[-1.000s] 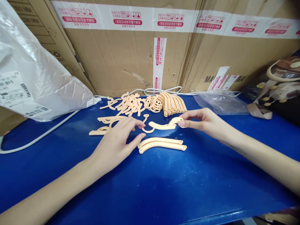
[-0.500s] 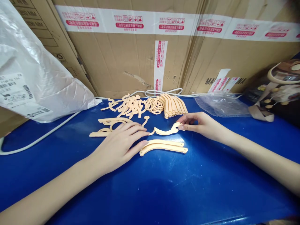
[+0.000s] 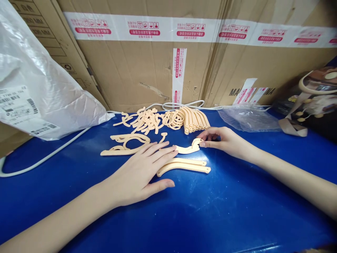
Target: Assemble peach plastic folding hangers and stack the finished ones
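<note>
My right hand (image 3: 218,137) pinches the right, hook-shaped end of a cream curved plastic piece (image 3: 185,149), which looks like part of a folding hanger. My left hand (image 3: 147,168) lies palm down with its thumb apart, and its fingertips reach over the left end of that piece, hiding it. In front are two cream hanger arms (image 3: 186,166), side by side, partly under the left fingers. Beyond the left hand are a cream hanger-like assembly (image 3: 129,142) and a small cream hook (image 3: 163,136).
At the back of the blue table (image 3: 200,218) lie a heap of cream hooks (image 3: 147,119), several rings (image 3: 173,118) and a row of curved arms (image 3: 196,119). Cardboard boxes (image 3: 147,70), a white plastic bag (image 3: 52,98), a clear bag (image 3: 247,117) and a white cable (image 3: 65,144) surround them.
My left hand has slid right and slightly nearer, its thumb swinging away from the two arms and its fingers now over the curved piece's left end. The right hand keeps its pinch.
</note>
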Available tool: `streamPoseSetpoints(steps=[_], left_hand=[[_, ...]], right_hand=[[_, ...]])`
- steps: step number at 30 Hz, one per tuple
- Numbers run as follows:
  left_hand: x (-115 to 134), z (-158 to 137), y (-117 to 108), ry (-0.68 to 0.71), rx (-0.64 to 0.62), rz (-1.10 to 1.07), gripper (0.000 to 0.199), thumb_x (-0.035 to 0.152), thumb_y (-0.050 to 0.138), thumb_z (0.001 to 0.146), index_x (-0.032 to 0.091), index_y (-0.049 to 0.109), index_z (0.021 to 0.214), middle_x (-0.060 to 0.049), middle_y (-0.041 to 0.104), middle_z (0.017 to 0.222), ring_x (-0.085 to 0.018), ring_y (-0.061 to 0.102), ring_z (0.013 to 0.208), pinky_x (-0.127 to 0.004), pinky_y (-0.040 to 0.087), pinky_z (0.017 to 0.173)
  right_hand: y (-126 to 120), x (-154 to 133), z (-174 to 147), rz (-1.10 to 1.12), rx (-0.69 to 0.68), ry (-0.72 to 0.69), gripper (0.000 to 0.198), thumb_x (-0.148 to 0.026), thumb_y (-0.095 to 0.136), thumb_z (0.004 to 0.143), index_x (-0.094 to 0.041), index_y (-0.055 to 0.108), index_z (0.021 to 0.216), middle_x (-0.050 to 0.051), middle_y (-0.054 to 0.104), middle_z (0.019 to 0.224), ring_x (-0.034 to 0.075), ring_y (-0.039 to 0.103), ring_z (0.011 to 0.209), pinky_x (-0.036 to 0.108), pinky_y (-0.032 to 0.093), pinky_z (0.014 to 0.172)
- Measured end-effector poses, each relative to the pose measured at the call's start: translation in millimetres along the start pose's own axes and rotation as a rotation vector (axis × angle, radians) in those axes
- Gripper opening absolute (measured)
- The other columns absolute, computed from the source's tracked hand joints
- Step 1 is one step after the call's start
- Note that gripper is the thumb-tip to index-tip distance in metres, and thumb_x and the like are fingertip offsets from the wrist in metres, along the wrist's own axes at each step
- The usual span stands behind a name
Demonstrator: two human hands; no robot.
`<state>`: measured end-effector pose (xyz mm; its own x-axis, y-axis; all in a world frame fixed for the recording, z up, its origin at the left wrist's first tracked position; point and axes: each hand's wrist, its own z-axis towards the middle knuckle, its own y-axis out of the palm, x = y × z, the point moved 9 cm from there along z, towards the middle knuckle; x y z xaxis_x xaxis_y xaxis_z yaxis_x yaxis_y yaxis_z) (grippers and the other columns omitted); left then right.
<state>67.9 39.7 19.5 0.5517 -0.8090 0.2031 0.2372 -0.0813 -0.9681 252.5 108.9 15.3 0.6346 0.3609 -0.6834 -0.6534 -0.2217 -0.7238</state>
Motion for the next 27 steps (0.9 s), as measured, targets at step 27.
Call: streamPoseSetpoints(steps=[27], left_hand=[[-3.5, -1.6, 5.1, 0.001, -0.027, 0.079, 0.074, 0.066, 0.040, 0.088, 0.020, 0.030, 0.145, -0.008, 0.035, 0.151, -0.029, 0.027, 0.141, -0.054, 0.023, 0.113]], right_hand=[[-3.9, 5.2, 2.0, -0.091, 0.061, 0.013, 0.037, -0.049, 0.062, 0.081, -0.019, 0.072, 0.101, 0.006, 0.070, 0.088, 0.020, 0.060, 0.076, 0.033, 0.042, 0.065]])
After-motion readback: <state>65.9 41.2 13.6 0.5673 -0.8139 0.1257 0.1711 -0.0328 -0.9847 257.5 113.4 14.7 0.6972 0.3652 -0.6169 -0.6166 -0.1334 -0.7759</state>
